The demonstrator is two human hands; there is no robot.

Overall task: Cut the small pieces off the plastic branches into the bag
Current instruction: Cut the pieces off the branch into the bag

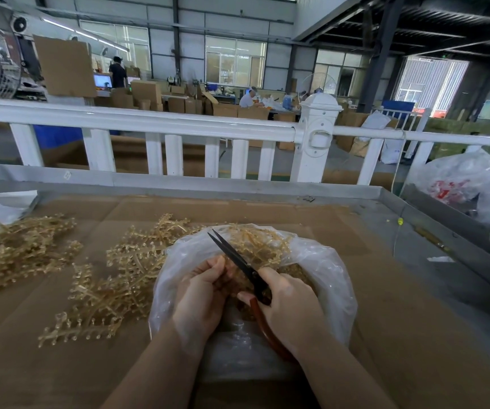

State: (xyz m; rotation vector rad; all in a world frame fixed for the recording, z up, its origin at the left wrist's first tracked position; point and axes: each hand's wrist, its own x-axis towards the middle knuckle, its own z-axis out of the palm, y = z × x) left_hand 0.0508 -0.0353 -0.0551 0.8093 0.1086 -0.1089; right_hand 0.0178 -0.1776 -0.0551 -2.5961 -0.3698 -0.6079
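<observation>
Scissors (239,262) gripped by right hand (289,308) — left hand (201,293) pinches branch (255,249) over bag (320,270).

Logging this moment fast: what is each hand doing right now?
Left hand: fingers curled, holding a plastic branch over the bag.
Right hand: grip closed on the scissors, blades nearly shut.
</observation>
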